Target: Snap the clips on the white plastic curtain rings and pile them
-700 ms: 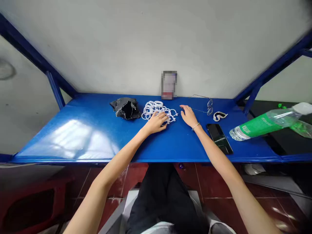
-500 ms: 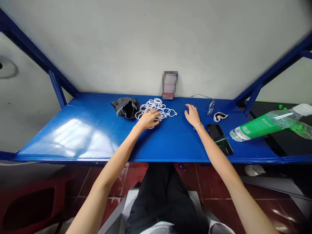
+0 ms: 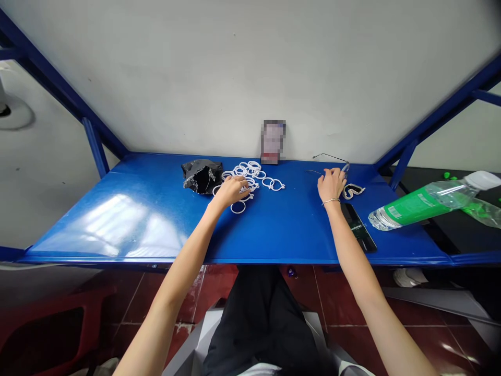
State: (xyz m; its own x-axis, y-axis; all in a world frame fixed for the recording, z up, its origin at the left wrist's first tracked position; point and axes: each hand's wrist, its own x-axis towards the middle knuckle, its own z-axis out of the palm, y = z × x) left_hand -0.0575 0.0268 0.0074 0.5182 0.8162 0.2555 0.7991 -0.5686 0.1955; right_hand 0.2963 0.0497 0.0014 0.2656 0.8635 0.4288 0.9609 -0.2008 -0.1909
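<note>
Head view: left hand [image 3: 230, 190] rests flat, fingers loosely spread, on the white rings [image 3: 252, 168]; right hand [image 3: 332, 184] covers the glasses [image 3: 346, 167] farther right, its grip hidden; phone [image 3: 358, 227] just beside.

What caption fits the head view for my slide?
Left hand on white rings, right hand at eyeglasses on blue table.

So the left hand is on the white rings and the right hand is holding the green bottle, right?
Not quite. The left hand is on the white rings, but the right hand is at the eyeglasses, not the green bottle, as the head view shows.
</note>
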